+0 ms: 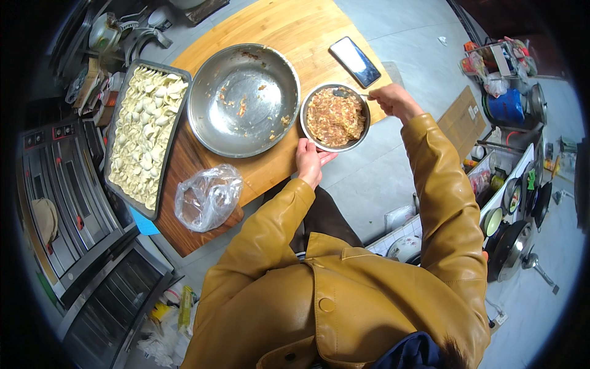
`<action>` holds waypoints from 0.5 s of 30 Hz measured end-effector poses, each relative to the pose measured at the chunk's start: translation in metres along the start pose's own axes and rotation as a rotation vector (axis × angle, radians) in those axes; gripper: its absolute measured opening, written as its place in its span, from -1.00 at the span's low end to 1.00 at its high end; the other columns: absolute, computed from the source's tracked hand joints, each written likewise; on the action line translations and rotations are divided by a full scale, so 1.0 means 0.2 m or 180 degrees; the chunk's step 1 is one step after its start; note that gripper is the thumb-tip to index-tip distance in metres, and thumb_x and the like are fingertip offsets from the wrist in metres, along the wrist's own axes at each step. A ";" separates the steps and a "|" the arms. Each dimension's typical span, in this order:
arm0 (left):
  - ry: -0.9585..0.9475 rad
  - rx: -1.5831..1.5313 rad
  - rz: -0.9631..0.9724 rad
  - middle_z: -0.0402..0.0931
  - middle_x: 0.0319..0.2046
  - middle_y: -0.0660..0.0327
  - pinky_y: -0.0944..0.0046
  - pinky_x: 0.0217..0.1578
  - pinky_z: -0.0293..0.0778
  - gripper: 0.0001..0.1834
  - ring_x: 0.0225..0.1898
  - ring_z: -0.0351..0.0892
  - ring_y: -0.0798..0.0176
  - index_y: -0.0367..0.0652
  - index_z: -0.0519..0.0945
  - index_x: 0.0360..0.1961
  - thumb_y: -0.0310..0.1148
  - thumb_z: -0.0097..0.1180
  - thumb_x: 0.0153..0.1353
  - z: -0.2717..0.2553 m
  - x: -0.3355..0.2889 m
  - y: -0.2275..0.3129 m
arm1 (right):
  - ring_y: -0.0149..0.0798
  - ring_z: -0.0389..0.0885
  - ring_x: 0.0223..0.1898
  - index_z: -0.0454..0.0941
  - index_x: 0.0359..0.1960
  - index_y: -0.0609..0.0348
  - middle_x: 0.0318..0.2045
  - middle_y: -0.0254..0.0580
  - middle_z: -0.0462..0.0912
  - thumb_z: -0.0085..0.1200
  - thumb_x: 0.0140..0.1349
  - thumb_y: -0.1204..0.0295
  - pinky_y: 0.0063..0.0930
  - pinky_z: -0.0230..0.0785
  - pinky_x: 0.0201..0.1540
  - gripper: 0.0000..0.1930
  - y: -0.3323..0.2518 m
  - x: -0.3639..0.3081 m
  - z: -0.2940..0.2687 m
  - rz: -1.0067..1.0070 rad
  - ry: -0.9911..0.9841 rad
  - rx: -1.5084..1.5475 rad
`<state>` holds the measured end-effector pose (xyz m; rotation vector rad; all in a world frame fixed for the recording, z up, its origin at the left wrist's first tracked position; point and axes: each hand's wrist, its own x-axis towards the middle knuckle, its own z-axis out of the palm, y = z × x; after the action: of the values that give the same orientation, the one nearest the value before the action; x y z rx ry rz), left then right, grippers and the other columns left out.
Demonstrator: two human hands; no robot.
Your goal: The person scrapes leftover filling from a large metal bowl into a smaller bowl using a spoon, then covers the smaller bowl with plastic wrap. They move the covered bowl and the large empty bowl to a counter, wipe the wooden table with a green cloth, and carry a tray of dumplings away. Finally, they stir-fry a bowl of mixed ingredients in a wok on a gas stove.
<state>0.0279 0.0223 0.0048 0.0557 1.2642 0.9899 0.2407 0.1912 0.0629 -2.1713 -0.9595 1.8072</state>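
A small round metal bowl [339, 148] of minced filling [332, 120] is at the table's right edge. My left hand [310, 163] holds it at the near side, thumb at the rim and fingers reaching underneath. In my right hand [396, 102] is the handle of a spoon [345, 93], whose head lies against the filling at the far right of the bowl. Left of the bowl stands a wide metal basin [212, 77] with scraps of filling stuck inside. Farther left, a dark tray [174, 132] is packed with pale, folded dumplings [147, 117].
A phone [356, 61] rests beyond the bowl on the wooden table [289, 21]. A crumpled clear plastic bag [212, 197] sits at the near left. Oven-like appliances [67, 190] line the left side; pans [513, 246] and shelves of goods are to the right.
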 end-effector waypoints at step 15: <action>-0.0219 -0.0002 0.0077 0.37 -0.13 -0.12 -0.08 -0.13 0.62 -0.73 -0.17 0.57 -0.17 -0.28 0.19 -0.05 -0.27 -0.41 0.47 -0.01 0.00 0.00 | -0.59 -0.05 -0.79 0.53 -0.34 0.18 -0.77 -0.62 0.09 -0.06 0.33 0.34 -0.62 -0.21 -0.76 -0.80 0.47 -0.34 0.14 -0.0050 -0.0444 0.1950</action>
<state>0.0257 0.0209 0.0044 0.1040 1.2028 1.0011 0.2447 0.0711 0.0649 -1.6716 -0.3600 1.9343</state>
